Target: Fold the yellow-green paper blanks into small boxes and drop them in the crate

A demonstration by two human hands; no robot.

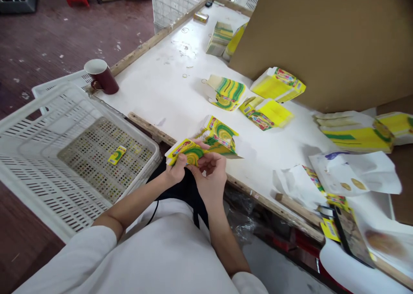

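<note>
My left hand (177, 169) is closed around a small yellow-and-green printed carton (184, 150), with the thumb lying on its front. The fingers of my right hand (212, 172) are bent and pinch the same carton's right end. Just beyond my hands, a stack of similar flat cartons (224, 134) stands at the near edge of the white table (155, 76). To the left, a white plastic basket (41, 180) holds one small yellow carton (117, 155) on its floor.
A maroon mug (102, 76) stands on the table corner beside the basket. Several more carton bundles, such as one yellow bundle (277, 85), lie farther back. A large cardboard sheet (309, 40) rises behind them. At right are crumpled white paper (358, 171) and a phone (353, 233).
</note>
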